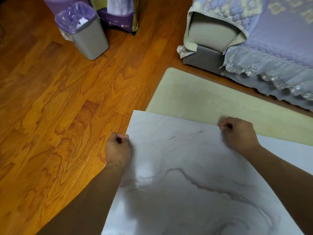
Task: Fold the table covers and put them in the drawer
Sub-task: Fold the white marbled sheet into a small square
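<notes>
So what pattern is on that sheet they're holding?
The table cover is white with grey-purple marble veining, seen in the head view.

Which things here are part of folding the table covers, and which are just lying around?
In the job: marble-patterned table cover, left hand, right hand.

Lying about: grey bin, purple bag, pale green mat, covered sofa.

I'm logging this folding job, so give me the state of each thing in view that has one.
Table cover: held up by both hands, spread, not yet folded.
Left hand: pinches the cover's left edge.
Right hand: pinches the cover's far edge.
Bin: upright, lined with a purple bag.
Mat: flat on the floor.
</notes>
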`<state>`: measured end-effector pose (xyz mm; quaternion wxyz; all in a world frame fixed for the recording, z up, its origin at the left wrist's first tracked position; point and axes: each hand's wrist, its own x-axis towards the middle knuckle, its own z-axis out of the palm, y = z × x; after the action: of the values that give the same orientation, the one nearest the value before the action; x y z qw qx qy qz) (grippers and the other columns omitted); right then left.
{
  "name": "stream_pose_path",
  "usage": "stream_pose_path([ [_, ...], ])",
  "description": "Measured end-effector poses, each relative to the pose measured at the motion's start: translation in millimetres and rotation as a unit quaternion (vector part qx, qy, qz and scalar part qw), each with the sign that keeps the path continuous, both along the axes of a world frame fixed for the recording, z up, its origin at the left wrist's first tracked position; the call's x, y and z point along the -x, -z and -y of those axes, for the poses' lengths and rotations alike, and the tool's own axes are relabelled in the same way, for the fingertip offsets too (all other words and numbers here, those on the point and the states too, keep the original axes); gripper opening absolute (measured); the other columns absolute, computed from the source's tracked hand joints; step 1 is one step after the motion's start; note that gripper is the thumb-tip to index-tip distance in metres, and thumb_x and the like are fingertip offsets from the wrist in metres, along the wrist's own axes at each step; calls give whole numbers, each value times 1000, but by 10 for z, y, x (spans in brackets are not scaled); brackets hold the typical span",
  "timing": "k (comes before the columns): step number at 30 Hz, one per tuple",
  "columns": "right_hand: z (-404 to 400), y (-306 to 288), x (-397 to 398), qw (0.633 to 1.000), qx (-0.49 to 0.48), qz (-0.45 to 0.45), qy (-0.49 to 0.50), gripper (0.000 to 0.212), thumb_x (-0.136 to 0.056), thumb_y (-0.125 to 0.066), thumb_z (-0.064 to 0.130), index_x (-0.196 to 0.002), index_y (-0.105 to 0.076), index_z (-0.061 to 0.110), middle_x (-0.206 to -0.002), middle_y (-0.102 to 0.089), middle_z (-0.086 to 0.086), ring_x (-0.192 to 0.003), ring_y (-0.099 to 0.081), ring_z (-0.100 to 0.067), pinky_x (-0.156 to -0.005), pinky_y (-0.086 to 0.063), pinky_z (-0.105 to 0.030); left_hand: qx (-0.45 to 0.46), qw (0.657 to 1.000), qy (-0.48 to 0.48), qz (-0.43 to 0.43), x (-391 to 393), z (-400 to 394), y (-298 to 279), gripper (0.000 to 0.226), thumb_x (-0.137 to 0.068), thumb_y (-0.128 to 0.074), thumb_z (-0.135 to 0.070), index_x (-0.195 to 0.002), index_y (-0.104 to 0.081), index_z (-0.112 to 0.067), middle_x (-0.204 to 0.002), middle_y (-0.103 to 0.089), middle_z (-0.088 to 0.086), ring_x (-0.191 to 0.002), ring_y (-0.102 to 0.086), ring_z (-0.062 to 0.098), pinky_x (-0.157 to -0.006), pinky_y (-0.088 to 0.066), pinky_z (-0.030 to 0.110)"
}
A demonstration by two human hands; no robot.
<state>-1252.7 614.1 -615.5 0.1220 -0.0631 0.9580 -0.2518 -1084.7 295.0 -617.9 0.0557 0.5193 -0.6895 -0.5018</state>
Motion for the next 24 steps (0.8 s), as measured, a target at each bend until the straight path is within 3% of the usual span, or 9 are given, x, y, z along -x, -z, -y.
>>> stream_pose_path([
  [3,1,33,5,1000,15,2,21,18,-91,-61,1,-88,-68,18,-82,-66,0,-76,-58,-21,-75,-41,-26,-6,1000,-7,5,8,-1,-20,10,-99,-64,-19,-95,-62,-10,-84,-62,-1,-76,-54,14,-65,-42,25],
  [8,-25,-5,18,1000,22,14,-1,27,-90,-58,-3,-82,-68,21,-76,-63,8,-70,-55,-5,-65,-39,-16,-43,999,-20,9,9,22,-36,12,-100,-64,-18,-102,-68,-7,-93,-64,2,-95,-60,24,-84,-44,31],
  [10,-5,-26,7,1000,20,15,-3,27,-90,-57,-3,-82,-68,20,-79,-65,5,-71,-56,-10,-67,-39,-21,44,998,13,39,-5,-16,-25,14,-98,-64,-19,-108,-66,-9,-104,-60,6,-108,-59,35,-89,-45,37],
  [11,7,-22,-6,1000,14,11,-4,27,-90,-57,-3,-81,-68,20,-80,-65,3,-73,-57,-15,-69,-39,-22,162,981,76,76,-9,-80,-40,22,-96,-65,-20,-116,-65,-12,-114,-56,10,-114,-55,39,-93,-45,42],
  [13,22,4,-38,1000,-1,-13,-10,24,-89,-55,-3,-81,-67,17,-83,-65,0,-78,-58,-20,-71,-39,-26,356,889,284,41,19,-385,-76,43,-94,-62,-25,-136,-57,-17,-137,-49,15,-127,-46,38,-102,-40,50],
  [15,22,37,-60,997,-20,-61,-40,18,-88,-58,-1,-82,-67,13,-83,-64,-4,-80,-57,-24,-71,-45,-31,365,783,501,-48,71,-849,-83,51,-101,-50,-32,-150,-45,-21,-155,-41,10,-143,-37,33,-113,-36,49],
  [18,-208,80,-46,982,-105,-127,-89,9,-89,-69,18,-89,-65,9,-85,-64,-10,-79,-57,-31,-71,-50,-40,359,684,635,18,125,-1436,-26,54,-103,-38,-49,-153,-38,-28,-161,-35,9,-147,-32,36,-114,-34,50],
  [21,-901,83,-70,976,-162,-136,-60,27,-88,-72,26,-105,-65,7,-96,-64,-16,-85,-58,-39,-77,-49,-44,409,661,620,104,222,-1723,-76,50,-97,-42,-54,-139,-47,-27,-148,-42,12,-130,-41,41,-96,-40,51],
  [24,-1869,34,-205,969,-236,-74,19,46,-91,-67,39,-124,-59,8,-120,-59,-20,-107,-55,-43,-96,-45,-49,414,677,591,146,418,-2038,-182,47,-83,-58,-34,-126,-58,-14,-129,-53,20,-113,-50,42,-88,-43,52],
])
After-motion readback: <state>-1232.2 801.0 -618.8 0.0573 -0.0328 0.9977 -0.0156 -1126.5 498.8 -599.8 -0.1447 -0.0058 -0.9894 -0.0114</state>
